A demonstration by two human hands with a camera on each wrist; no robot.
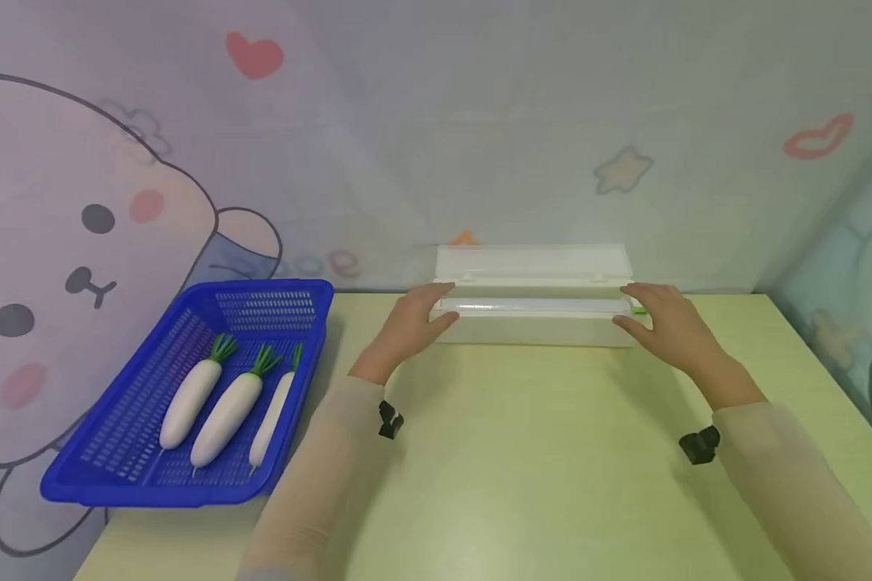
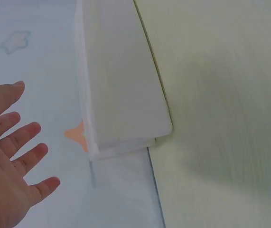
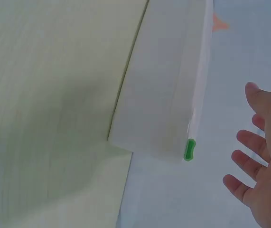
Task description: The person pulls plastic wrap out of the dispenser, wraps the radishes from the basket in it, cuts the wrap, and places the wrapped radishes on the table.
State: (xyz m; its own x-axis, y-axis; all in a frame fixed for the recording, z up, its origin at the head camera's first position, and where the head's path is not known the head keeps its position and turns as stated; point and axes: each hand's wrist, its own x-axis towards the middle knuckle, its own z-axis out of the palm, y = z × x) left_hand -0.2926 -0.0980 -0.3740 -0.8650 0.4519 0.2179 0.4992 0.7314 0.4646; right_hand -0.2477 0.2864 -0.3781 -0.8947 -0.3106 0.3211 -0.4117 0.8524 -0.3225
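Note:
A long white cling film dispenser (image 1: 534,329) lies at the back of the table with its lid (image 1: 530,261) raised. A shiny, wrapped roll (image 1: 538,305) shows inside it. At its right end is a small green piece (image 3: 189,149). My left hand (image 1: 410,325) hovers by the dispenser's left end, and my right hand (image 1: 672,327) by its right end. Fingers on both hands are spread and relaxed. In the wrist views, the left hand (image 2: 7,156) and right hand (image 3: 268,156) hold nothing and appear apart from the dispenser.
On the left stands a blue plastic basket (image 1: 318,294) holding three white radishes (image 1: 228,415) with green tops. Behind the table hangs a printed cloth (image 1: 421,121) with cartoon figures. The pale wooden table (image 1: 538,468) stretches in front of the dispenser.

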